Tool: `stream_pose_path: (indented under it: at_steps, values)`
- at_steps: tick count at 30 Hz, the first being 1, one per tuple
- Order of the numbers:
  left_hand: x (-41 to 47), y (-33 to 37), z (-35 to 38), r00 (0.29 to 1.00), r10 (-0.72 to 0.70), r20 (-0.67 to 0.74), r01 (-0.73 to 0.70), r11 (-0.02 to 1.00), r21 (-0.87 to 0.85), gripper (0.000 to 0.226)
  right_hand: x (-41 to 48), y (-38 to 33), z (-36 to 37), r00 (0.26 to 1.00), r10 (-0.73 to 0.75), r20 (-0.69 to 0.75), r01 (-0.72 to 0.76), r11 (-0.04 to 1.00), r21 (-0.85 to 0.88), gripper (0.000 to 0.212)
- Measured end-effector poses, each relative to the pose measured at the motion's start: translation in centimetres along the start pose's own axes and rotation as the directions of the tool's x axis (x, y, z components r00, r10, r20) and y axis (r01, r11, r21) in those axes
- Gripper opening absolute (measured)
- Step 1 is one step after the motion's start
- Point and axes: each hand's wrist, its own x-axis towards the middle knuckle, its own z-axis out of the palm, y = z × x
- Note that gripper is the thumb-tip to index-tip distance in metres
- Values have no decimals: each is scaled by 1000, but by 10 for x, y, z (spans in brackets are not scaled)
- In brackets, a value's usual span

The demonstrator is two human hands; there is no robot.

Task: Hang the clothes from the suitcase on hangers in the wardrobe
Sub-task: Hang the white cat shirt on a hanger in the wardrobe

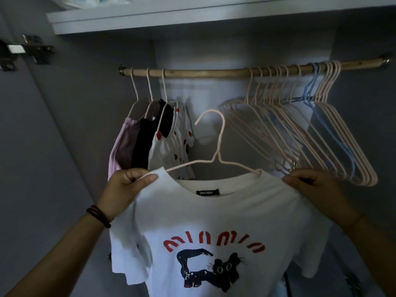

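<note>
A white T-shirt [214,215] with red letters and a dark cat print sits on a pink wire hanger [218,144] that passes through its neck. My left hand [126,187] pinches the shirt's left shoulder together with the hanger's end. My right hand [310,185] grips the right shoulder. The hanger's hook points up, below the wooden rail [203,72] and apart from it. The suitcase is not in view.
Three garments hang at the rail's left: a pink one [120,151], a black one [143,142] and a white one with red dots [171,146]. Several bare pink and blue hangers [300,129] crowd the right. A shelf [150,20] runs above; an open stretch of rail lies between.
</note>
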Motion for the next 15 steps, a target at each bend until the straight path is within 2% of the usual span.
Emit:
stream_pose_path:
  at_steps: [2,4,7,11,15]
  values:
    - [0,-4,-3,1000,-22,1,22,1000,-18,13,0,3,0,1000,-25,9,26,998,-56,30]
    - [-1,-5,-4,999,-36,-8,36,999,-26,13,-1,-2,-1,998,-46,-32,43,996,-77,12]
    - [-1,-3,0,999,-28,21,29,999,-26,12,2,-12,-2,995,-71,-64,63,992,-108,49]
    - [1,-4,9,996,-7,84,9,1000,-25,19,8,-26,15,986,-93,135,106,990,-91,74]
    - [2,-4,17,970,4,245,-12,999,35,24,6,-24,32,983,-88,163,106,988,-109,90]
